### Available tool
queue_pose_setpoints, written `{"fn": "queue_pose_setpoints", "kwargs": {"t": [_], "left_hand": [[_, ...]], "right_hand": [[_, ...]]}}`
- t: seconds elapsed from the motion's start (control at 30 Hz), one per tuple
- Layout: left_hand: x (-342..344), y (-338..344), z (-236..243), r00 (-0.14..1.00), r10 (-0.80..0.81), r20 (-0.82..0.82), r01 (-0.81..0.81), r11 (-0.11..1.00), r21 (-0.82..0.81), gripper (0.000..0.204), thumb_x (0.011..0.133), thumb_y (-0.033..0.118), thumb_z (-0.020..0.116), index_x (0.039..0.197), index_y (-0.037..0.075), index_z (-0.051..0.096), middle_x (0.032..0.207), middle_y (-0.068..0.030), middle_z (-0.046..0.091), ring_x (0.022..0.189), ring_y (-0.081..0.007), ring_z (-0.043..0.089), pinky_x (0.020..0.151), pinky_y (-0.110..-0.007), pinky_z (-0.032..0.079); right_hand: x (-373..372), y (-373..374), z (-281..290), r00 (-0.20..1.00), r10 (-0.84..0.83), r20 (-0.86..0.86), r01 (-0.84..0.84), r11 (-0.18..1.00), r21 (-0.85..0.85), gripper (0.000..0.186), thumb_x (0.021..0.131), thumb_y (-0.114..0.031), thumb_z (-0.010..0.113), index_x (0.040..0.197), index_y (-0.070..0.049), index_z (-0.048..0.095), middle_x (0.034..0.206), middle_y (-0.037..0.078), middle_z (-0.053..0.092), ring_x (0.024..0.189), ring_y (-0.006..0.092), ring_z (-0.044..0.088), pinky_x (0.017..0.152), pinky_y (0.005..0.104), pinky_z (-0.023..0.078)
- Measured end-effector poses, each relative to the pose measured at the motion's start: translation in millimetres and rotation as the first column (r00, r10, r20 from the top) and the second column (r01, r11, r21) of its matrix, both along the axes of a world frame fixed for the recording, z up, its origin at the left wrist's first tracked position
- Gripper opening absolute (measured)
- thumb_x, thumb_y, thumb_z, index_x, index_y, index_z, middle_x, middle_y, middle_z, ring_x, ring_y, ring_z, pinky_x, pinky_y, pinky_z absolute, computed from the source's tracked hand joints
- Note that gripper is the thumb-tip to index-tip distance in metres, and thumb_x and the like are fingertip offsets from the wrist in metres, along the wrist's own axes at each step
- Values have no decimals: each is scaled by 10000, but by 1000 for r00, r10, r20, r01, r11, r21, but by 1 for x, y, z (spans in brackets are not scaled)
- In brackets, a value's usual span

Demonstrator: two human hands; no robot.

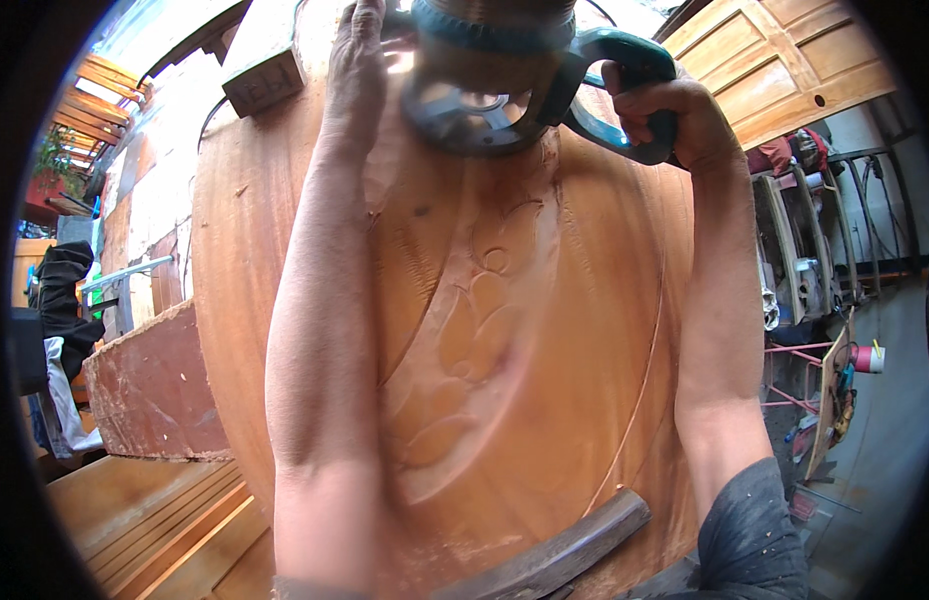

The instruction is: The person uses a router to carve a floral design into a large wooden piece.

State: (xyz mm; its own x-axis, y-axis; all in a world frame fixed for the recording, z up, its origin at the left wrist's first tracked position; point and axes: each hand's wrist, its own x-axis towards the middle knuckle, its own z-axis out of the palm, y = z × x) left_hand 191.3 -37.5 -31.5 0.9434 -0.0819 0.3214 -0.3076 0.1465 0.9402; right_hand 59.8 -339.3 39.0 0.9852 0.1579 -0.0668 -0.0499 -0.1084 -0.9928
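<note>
— How far has the carving got?

— The router (484,95) sits at the top edge of the slab (584,330), base flat on the wood. Below it a strip of leaf and petal shapes (474,340) runs down the middle toward the bottom edge, already sunk into the surface. I'd say that band is mostly roughed out.

— And what's left?

— Plenty, by the look of it. The wood on either side of the strip is smooth and uncut, apart from a thin curved line (639,400) toward the right edge. The shapes are shallow, with soft edges, so finer work seems to remain.

— The hands?

— The right hand (674,115) is wrapped tight round the router's teal handle. The left hand (359,60) is up against the machine's left side, fingers pressed to the body or the slab; it's blurred, so I can't tell whether it grips anything.

— Anything else about?

— A dark bar (559,550) lies across the slab's bottom edge. A rough block (154,385) leans off the left edge, over some planks (154,520). A panelled door (774,65) stands beyond the top right corner.
</note>
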Motion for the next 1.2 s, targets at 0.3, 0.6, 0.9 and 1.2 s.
{"fn": "queue_pose_setpoints", "kwargs": {"t": [0.3,0.6,0.9,1.2], "left_hand": [[-8,0,9,1000,-7,-6,7,998,-57,675,1065,597,430,1484,75,514,1421,-84,573,1101,-213,624,951,-373,487],[-12,1,12,1000,-9,-6,8,996,-89,667,1067,589,433,1482,74,515,1422,-83,573,1115,-210,618,960,-371,483],[-15,1,11,1000,-20,-5,20,994,-107,659,1069,581,436,1481,73,516,1422,-82,573,1129,-206,611,969,-369,479],[-19,0,8,999,-31,-17,29,994,-108,650,1071,573,439,1479,73,517,1423,-81,573,1143,-202,605,978,-367,475]], "right_hand": [[-2,2,-4,1000,-10,16,11,999,-36,311,770,-136,707,1052,-9,680,655,-10,569,508,77,497,532,246,397],[1,-2,-8,998,59,33,-59,998,-2,293,789,-140,714,1040,4,672,651,-4,566,520,79,501,534,241,399],[-6,2,-8,996,26,89,-22,999,-42,314,773,-131,717,1049,9,670,651,-5,546,503,79,490,526,246,397],[-4,2,-10,996,24,86,-24,1000,-6,276,769,-117,713,1014,-4,654,641,0,541,490,80,484,510,250,381]]}}
